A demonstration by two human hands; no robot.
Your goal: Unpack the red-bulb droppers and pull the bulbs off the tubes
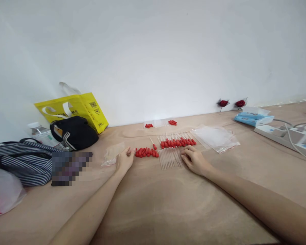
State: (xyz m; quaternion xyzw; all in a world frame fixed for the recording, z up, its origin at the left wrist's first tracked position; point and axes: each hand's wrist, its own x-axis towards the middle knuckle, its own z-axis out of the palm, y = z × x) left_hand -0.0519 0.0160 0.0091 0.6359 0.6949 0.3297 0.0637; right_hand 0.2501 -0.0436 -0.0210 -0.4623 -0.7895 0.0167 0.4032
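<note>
My left hand (124, 158) rests on the brown table, fingers curled loosely, right beside a row of loose red rubber bulbs (146, 152). A single dropper (153, 143) lies just past them. My right hand (195, 159) lies with bent fingers on the near end of a row of clear glass droppers (171, 157) whose far ends carry red bulbs (177, 142). Whether either hand pinches anything is unclear.
A stack of clear zip bags (215, 138) lies right of the droppers, another bag (113, 153) left of my left hand. Two small piles of red bulbs (172, 122) sit by the wall. Yellow bag (78, 108), black bag (75, 132), striped bag (25, 161) at left; tissue pack (253, 118) and power strip (288, 136) at right.
</note>
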